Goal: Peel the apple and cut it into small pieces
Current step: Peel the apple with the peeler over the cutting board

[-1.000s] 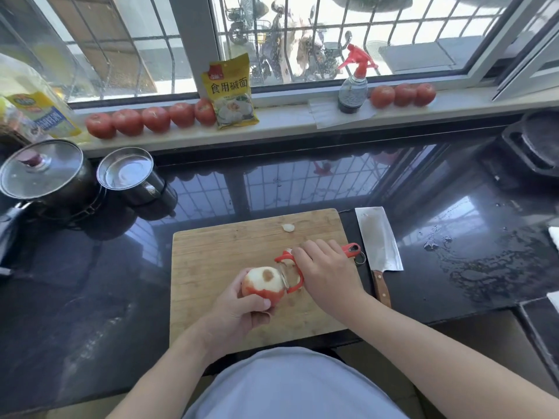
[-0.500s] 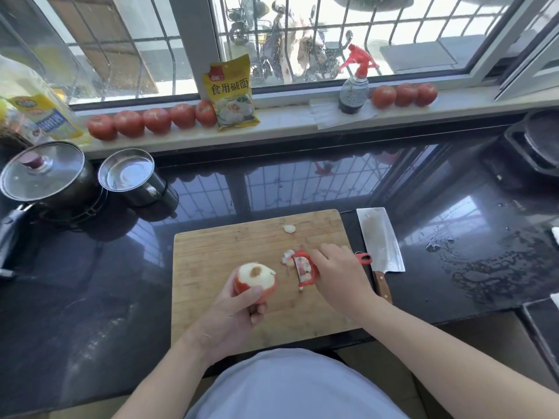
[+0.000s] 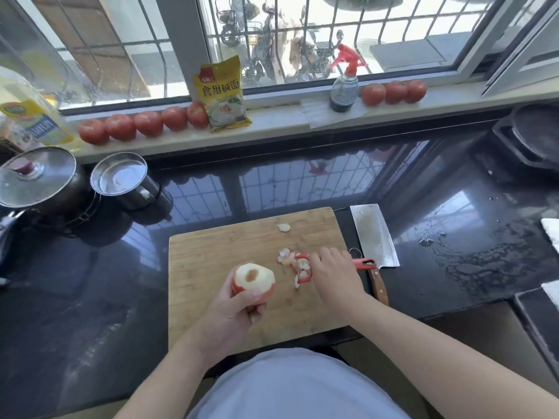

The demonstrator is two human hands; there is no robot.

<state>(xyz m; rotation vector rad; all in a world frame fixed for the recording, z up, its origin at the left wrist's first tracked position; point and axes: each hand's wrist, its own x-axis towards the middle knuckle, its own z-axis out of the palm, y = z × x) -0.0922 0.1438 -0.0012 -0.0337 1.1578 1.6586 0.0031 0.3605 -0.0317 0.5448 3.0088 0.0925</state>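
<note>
My left hand [image 3: 233, 313] grips a partly peeled apple [image 3: 253, 278] above the wooden cutting board [image 3: 211, 261]; its top is bare pale flesh with a brown spot, and red skin rings the lower part. My right hand [image 3: 335, 276] holds a red peeler [image 3: 303, 267] to the right of the apple, its head close to the board with peel stuck in it. Scraps of peel [image 3: 286, 256] lie on the board beside the peeler head. A small pale piece [image 3: 284, 227] lies near the board's far edge. A cleaver [image 3: 373, 237] with a wooden handle rests on the counter right of the board.
A lidded pot [image 3: 36, 179] and a steel mug [image 3: 121, 179] stand at the left on the black counter [image 3: 302, 182]. Tomatoes [image 3: 148, 124], a yellow packet [image 3: 222, 92] and a spray bottle [image 3: 343, 86] line the windowsill. Water is spilled on the counter at right [image 3: 472, 261]; a stove [image 3: 532, 140] sits far right.
My right hand has drawn the peeler off the apple to the right and down toward the board, dropping peel there. My left hand moved the apple slightly left.
</note>
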